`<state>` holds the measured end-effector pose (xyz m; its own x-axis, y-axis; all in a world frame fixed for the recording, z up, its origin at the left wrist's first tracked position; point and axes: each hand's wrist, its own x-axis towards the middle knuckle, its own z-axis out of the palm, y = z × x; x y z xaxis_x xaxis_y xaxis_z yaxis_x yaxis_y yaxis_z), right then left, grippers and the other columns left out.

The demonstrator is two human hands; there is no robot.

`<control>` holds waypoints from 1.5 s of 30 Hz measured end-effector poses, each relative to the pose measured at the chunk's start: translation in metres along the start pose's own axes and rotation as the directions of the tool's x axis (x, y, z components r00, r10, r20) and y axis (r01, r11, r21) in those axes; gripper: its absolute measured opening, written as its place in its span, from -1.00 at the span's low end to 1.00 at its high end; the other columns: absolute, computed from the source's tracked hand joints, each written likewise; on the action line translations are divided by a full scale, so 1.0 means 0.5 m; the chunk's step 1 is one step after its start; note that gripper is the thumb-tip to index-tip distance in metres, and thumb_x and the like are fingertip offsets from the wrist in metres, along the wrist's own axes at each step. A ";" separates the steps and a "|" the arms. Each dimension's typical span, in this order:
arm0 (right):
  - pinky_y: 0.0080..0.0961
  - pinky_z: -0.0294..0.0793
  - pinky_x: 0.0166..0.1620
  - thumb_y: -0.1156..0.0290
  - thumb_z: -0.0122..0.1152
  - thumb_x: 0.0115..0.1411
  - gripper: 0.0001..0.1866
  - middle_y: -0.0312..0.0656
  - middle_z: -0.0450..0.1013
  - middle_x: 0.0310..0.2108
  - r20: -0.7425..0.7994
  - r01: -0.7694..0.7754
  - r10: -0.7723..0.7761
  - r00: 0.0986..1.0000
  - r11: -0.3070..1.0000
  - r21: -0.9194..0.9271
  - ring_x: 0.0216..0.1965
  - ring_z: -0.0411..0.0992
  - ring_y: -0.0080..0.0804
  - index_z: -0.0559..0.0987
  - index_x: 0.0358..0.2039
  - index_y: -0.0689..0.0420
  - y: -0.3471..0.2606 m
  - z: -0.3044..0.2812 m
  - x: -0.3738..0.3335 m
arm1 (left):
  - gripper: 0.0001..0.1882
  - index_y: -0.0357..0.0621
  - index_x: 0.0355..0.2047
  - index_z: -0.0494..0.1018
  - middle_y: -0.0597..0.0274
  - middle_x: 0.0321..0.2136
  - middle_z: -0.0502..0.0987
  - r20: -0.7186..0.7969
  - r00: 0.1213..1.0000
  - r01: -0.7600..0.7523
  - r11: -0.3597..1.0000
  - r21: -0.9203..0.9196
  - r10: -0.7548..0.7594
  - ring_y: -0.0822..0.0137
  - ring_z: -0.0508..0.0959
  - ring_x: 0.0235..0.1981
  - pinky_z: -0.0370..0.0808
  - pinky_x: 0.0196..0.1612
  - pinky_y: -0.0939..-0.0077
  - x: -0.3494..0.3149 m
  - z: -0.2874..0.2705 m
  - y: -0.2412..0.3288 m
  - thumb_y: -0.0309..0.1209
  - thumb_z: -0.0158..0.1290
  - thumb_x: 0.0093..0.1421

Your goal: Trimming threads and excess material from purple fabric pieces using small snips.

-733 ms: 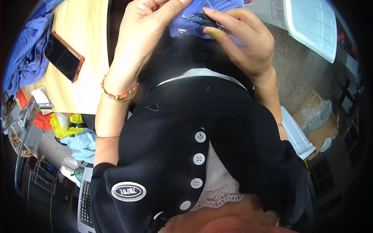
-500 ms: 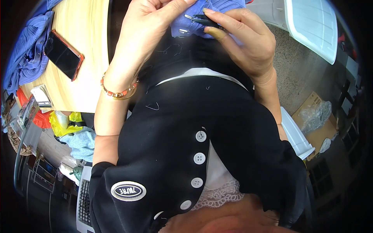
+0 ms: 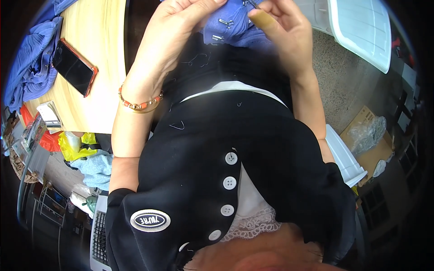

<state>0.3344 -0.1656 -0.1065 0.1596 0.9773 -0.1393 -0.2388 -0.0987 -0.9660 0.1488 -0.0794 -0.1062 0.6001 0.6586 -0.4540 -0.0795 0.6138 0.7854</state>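
At the top edge, a blue ribbed garment (image 3: 239, 37) bunches over my lap. My left hand (image 3: 183, 25) pinches its left side between thumb and fingers, the fingertips partly cut off by the frame edge. Two small metal hooks (image 3: 225, 23) show on the cloth between my hands. My right hand (image 3: 289, 31), with a yellowish-brown covering on the thumb, is closed around a small dark tool (image 3: 251, 4) that looks like thread snips. Only a bit of the tool shows, against the cloth at the upper edge.
On the wooden table (image 3: 101, 49) at left lie a phone (image 3: 72, 67) and another blue garment (image 3: 36, 63). Bags (image 3: 74, 145) and a keyboard (image 3: 98, 232) are below it. A translucent plastic bin (image 3: 361, 34) stands at right, with cardboard (image 3: 373, 151) behind my right arm.
My right hand has moved up with the dark tool, away from the hook it was beside. The cloth has shifted slightly, showing more of that hook. My left hand has hardly moved.
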 end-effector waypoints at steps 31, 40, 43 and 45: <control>-0.66 0.41 -0.39 0.25 0.45 0.17 -0.62 -0.30 0.47 -0.38 0.126 0.466 -0.481 0.868 0.699 -0.542 -0.46 0.40 -0.57 0.66 -0.03 0.09 0.013 -0.024 -0.009 | -0.77 -0.18 -0.07 0.63 0.43 -0.30 0.67 0.048 0.999 -0.018 0.998 -0.059 0.020 0.76 0.44 -0.45 0.28 -0.41 0.89 -0.034 -0.039 0.018 -0.40 0.24 0.28; -0.54 0.42 -0.44 0.37 0.49 0.06 -0.61 -0.26 0.45 -0.48 0.255 0.564 -0.558 0.790 0.495 -0.661 -0.50 0.44 -0.46 0.69 -0.06 0.08 0.009 -0.016 -0.012 | -0.76 -0.17 -0.09 0.64 0.44 -0.33 0.66 0.004 1.000 -0.007 1.000 -0.030 0.007 0.76 0.41 -0.49 0.27 -0.42 0.89 -0.031 -0.040 0.013 -0.41 0.26 0.25; -0.53 0.42 -0.45 0.36 0.49 0.04 -0.60 -0.29 0.45 -0.48 0.255 0.540 -0.539 0.803 0.477 -0.693 -0.51 0.44 -0.45 0.70 -0.05 0.04 0.015 -0.019 -0.013 | -0.76 -0.17 -0.10 0.64 0.45 -0.33 0.66 0.005 1.000 0.008 1.000 -0.005 -0.008 0.76 0.42 -0.48 0.28 -0.40 0.88 -0.030 -0.041 0.011 -0.40 0.28 0.24; -0.52 0.41 -0.46 0.33 0.50 0.04 -0.59 -0.29 0.45 -0.48 0.272 0.546 -0.547 0.791 0.433 -0.718 -0.51 0.43 -0.45 0.70 -0.05 0.02 0.018 -0.021 -0.014 | -0.76 -0.17 -0.11 0.64 0.44 -0.34 0.66 0.003 1.000 0.005 1.000 0.002 -0.005 0.75 0.44 -0.47 0.29 -0.40 0.88 -0.030 -0.039 0.010 -0.39 0.29 0.23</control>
<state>0.3411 -0.1751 -0.1165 -0.0034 0.8784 0.4778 0.6712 0.3562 -0.6501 0.1240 -0.0777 -0.1039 0.6025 0.6543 -0.4571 -0.0746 0.6163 0.7839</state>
